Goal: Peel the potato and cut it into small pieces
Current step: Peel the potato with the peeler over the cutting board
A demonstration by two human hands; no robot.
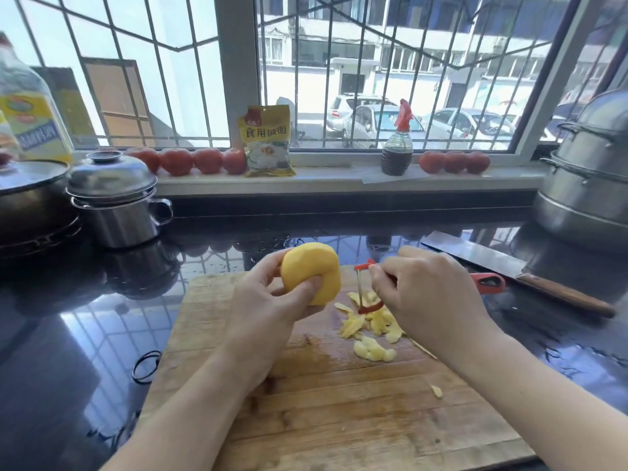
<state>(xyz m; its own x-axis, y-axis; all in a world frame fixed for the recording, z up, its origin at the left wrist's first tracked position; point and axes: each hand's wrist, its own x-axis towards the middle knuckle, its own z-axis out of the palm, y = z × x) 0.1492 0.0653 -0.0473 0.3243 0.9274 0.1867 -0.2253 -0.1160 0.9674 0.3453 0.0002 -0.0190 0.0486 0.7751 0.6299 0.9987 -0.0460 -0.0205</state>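
Two bare hands over a wooden cutting board (306, 419) on a dark glossy counter (68, 334). Left hand (261, 321) curled round a peeled yellow potato (311, 270), held up above the board's far edge. Right hand (424, 297) clenched on a red peeler (367, 290), blade just beside the potato, apart from it. Heap of potato peels (370, 324) on the board under the peeler. Cleaver (509, 266) lying on the counter to the right, near a steel steamer (591, 171); lidded steel pot (115, 202) at the left
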